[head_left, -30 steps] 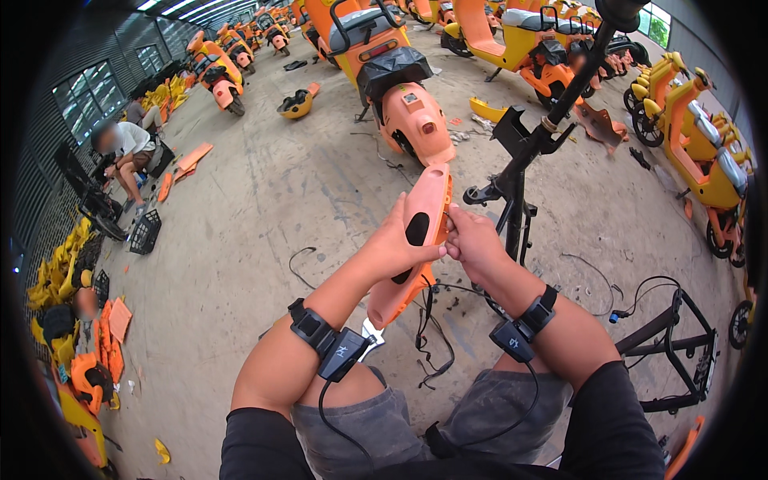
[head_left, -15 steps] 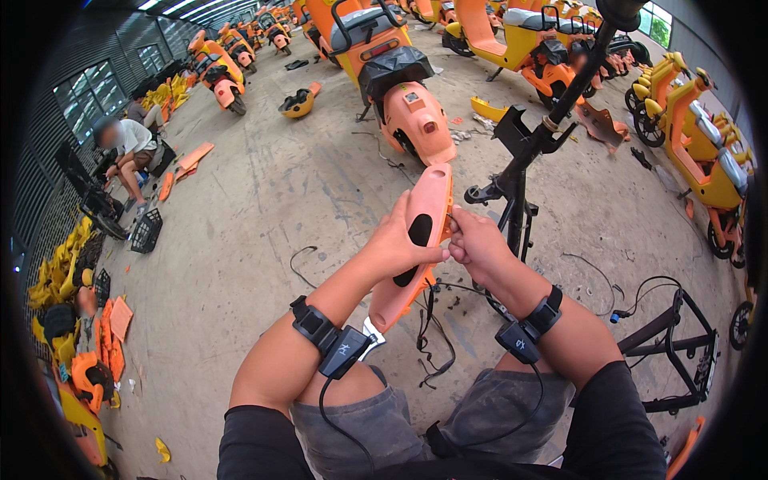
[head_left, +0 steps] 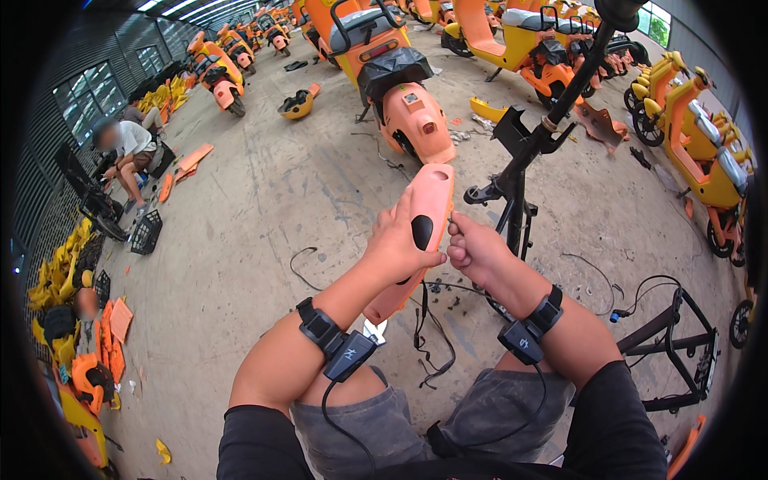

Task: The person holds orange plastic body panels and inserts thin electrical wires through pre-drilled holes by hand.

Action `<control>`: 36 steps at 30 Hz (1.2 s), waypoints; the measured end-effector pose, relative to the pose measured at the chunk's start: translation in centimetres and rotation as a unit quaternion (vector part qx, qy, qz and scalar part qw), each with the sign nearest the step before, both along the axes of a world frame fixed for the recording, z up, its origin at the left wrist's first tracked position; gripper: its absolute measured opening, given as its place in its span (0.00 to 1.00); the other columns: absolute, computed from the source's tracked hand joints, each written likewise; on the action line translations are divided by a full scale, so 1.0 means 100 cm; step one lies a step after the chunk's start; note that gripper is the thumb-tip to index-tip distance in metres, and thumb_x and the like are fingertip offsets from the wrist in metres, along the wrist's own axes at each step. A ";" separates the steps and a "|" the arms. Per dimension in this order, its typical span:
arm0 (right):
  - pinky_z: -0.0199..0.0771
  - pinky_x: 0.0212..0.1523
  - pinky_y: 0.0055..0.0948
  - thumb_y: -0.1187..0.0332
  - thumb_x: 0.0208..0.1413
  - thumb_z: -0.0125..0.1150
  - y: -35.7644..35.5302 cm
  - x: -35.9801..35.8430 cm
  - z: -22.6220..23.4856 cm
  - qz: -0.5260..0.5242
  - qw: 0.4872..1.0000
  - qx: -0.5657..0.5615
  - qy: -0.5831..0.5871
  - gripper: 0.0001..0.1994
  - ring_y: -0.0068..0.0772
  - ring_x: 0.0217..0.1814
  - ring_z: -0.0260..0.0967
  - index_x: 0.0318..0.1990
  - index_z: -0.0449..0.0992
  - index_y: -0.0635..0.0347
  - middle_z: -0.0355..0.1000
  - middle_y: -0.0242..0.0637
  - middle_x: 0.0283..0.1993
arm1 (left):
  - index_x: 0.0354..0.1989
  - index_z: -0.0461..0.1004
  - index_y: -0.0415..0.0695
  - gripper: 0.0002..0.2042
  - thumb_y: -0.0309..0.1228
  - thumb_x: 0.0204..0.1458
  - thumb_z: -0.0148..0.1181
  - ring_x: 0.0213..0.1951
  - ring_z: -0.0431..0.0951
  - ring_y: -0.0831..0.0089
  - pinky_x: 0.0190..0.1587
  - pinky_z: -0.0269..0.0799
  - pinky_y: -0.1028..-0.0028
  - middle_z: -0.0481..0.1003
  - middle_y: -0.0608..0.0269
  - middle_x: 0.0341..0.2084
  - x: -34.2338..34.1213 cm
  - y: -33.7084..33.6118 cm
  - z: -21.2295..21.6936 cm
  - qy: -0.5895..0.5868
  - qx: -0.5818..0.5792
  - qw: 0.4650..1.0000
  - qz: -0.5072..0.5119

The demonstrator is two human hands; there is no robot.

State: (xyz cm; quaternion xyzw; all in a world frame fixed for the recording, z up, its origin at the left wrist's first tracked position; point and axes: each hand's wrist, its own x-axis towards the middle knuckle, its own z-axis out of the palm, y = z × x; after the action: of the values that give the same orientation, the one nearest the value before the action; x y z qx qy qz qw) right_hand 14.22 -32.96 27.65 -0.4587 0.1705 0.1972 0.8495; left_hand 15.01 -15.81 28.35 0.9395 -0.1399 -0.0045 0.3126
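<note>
Left hand (head_left: 400, 242) clasps the panel (head_left: 434, 192), likely light, stiff (best held mid-edge); right hand (head_left: 478, 246) curls beside it, pinching what, I cannot tell.

The left hand (head_left: 392, 248) hides the middle of an orange panel (head_left: 434, 192), whose underside is turned out of sight. What the right hand (head_left: 474, 246) has at its fingertips is too small to tell. The panel's near end partly covers a silvery piece (head_left: 374, 333). The far edge crops a black frame (head_left: 522, 164). A seated person's head (head_left: 106, 134), far left, is blurred.
</note>
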 end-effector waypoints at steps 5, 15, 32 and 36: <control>0.46 0.14 0.17 0.58 0.66 0.48 0.002 -0.001 0.004 -0.001 1.000 0.017 0.016 0.13 0.16 0.15 0.50 0.30 0.63 0.52 0.52 0.19 0.15 | 0.72 0.36 0.47 0.63 0.45 0.29 0.77 0.58 0.61 0.41 0.58 0.63 0.53 0.58 0.37 0.56 0.001 -0.001 -0.005 -0.034 0.023 0.999 0.005; 0.47 0.15 0.16 0.57 0.66 0.48 -0.002 0.000 0.003 0.016 0.999 0.029 0.026 0.13 0.15 0.15 0.51 0.30 0.63 0.51 0.53 0.19 0.16 | 0.72 0.40 0.47 0.60 0.42 0.29 0.76 0.59 0.59 0.42 0.59 0.62 0.54 0.58 0.38 0.56 -0.009 -0.006 0.012 -0.038 0.075 0.996 0.023; 0.53 0.16 0.21 0.56 0.66 0.46 -0.005 -0.002 -0.001 0.036 0.994 -0.091 -0.057 0.15 0.20 0.17 0.57 0.32 0.66 0.55 0.58 0.24 0.18 | 0.72 0.43 0.49 0.57 0.44 0.31 0.73 0.58 0.60 0.39 0.59 0.62 0.54 0.58 0.31 0.55 -0.004 -0.004 0.000 -0.043 0.060 0.997 0.011; 0.57 0.18 0.21 0.55 0.67 0.44 -0.006 -0.002 -0.005 0.058 0.977 -0.176 -0.103 0.17 0.21 0.18 0.60 0.32 0.69 0.59 0.60 0.25 0.19 | 0.72 0.42 0.44 0.58 0.46 0.31 0.73 0.57 0.61 0.41 0.60 0.63 0.57 0.61 0.30 0.53 -0.003 -0.003 -0.003 -0.008 0.036 0.999 -0.005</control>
State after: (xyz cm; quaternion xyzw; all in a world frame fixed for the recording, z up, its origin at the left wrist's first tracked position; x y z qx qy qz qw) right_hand 13.97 -33.61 27.10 -0.6283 0.0871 0.1646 0.7553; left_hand 14.73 -16.08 28.07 0.9494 -0.1470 -0.0034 0.2776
